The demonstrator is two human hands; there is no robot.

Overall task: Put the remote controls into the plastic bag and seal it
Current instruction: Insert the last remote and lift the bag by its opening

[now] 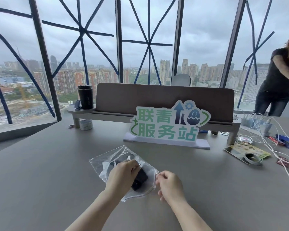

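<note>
— Where do we stand with the plastic bag (pixel 110 161)?

— It lies flat on the surface (pixel 45 172) under our left hand (pixel 123 172), whose fingers are closed on a dark remote control (pixel 140 180) at the bag's mouth. Our right hand (pixel 169 184) pinches the zip edge just beside it.

— How will it handle?

— We judge the film thin, limp and slippery, the remote stiff and light. Best hold the zip strip itself.

— Room?

— Bare surface all round our hands; the sign (pixel 167 125) stands well beyond, cables (pixel 274 147) far right.
</note>
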